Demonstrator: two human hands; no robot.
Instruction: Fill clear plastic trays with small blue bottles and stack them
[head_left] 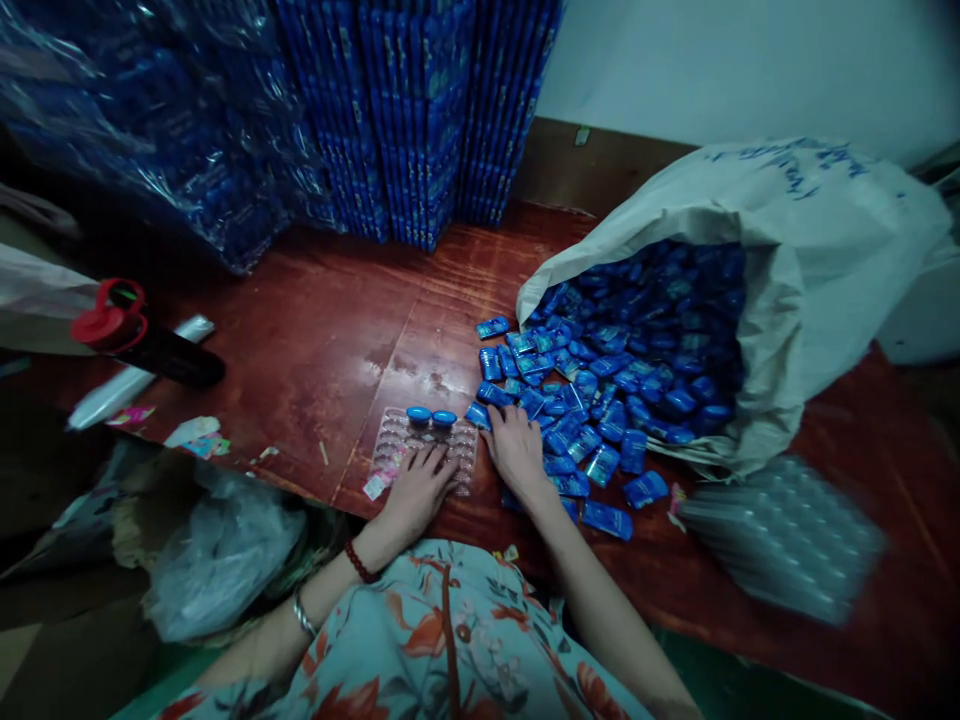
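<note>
A clear plastic tray (390,440) with rows of round hollows lies on the red-brown table, a pink-and-white label at its left. Two blue packets (431,416) sit side by side at its far edge. My left hand (424,485) rests on the tray, fingers spread, with nothing visible in it. Just right of the tray, my right hand (515,445) has its fingers curled down at the edge of the blue packet pile (577,400). A packet (478,415) touches its fingertips; whether they grip it is unclear.
A white sack (787,240) spills packets at the right. Clear trays (787,540) lie at the right front. Tall blue stacks (420,120) stand behind. A dark bottle with a red lid (180,355) and a plastic roll (112,395) are at the left.
</note>
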